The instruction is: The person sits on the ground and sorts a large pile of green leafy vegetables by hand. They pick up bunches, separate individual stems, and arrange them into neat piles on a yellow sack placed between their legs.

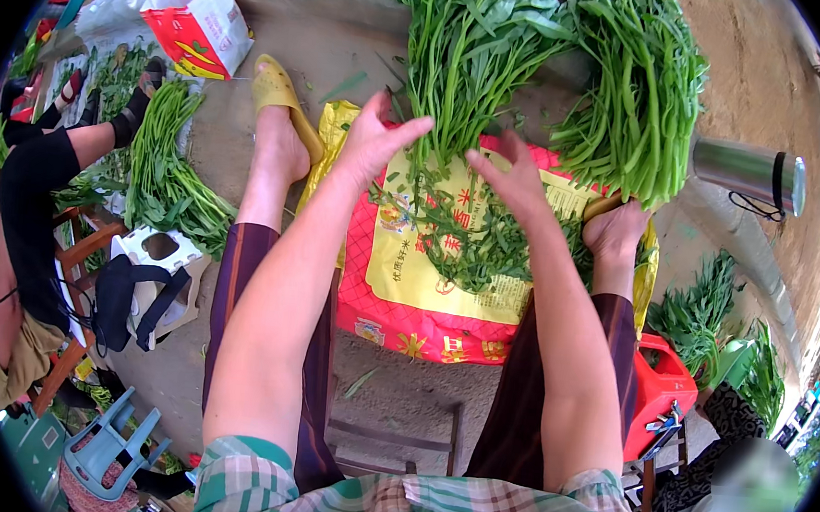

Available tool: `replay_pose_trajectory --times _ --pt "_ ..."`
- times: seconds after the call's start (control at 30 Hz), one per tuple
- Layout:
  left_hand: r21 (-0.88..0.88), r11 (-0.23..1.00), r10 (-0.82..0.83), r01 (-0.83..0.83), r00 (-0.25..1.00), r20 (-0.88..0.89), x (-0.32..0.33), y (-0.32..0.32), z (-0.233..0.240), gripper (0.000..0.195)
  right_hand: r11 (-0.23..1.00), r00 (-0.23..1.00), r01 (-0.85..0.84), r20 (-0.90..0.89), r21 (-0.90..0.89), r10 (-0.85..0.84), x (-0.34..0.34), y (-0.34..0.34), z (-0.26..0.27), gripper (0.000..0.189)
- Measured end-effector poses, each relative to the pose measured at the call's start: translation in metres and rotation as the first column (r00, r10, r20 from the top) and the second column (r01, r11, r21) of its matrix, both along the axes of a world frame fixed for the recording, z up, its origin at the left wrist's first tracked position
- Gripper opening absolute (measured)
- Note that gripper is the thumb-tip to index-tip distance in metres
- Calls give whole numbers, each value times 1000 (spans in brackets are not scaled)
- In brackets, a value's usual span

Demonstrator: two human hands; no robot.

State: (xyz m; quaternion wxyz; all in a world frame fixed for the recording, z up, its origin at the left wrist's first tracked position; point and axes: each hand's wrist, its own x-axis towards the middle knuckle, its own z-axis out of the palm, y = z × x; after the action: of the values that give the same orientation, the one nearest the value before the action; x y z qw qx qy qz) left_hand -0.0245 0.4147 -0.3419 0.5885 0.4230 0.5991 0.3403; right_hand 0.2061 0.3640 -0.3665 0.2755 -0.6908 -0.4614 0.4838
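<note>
My left hand (383,138) hovers with thumb and fingers spread, just left of the stem ends of a leafy bunch of water spinach (469,58). Facing it from the right is my right hand (514,174), slightly blurred, its thumb apart from the fingers. Neither hand shows anything in its grip. Beneath them a red and yellow rice sack (410,256) lies spread between my feet and bears writing. Loose cut leaves and stem pieces (483,247) are scattered over it. A second bunch of long green stems (632,93) rests at the upper right, beside my right foot.
A steel flask (745,174) lies at the right, above a red plastic container (663,391). More greens (698,307) lie near it. On the left are a red and white bag (201,23), another stem bundle (165,157), a white stool (157,250) and a seated person's leg (40,176).
</note>
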Motion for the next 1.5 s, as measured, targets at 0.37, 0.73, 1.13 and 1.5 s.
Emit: replay_pose_trajectory --times 0.37,0.73,1.13,1.5 --pt "-64 945 -290 320 912 291 14 55 -17 75 892 861 -386 -437 -233 259 -1 81 4 86" --pt "-253 921 -81 296 782 617 -8 42 41 53 933 613 -290 -790 -215 8 -12 36 72 80" --pt "-318 898 -99 305 843 529 -6 43 50 47 957 621 -193 -782 -218 -53 -25 32 67 64" --pt "-185 900 -280 394 850 447 7 37 43 51 984 749 -106 -662 -146 -17 -30 30 45 64"
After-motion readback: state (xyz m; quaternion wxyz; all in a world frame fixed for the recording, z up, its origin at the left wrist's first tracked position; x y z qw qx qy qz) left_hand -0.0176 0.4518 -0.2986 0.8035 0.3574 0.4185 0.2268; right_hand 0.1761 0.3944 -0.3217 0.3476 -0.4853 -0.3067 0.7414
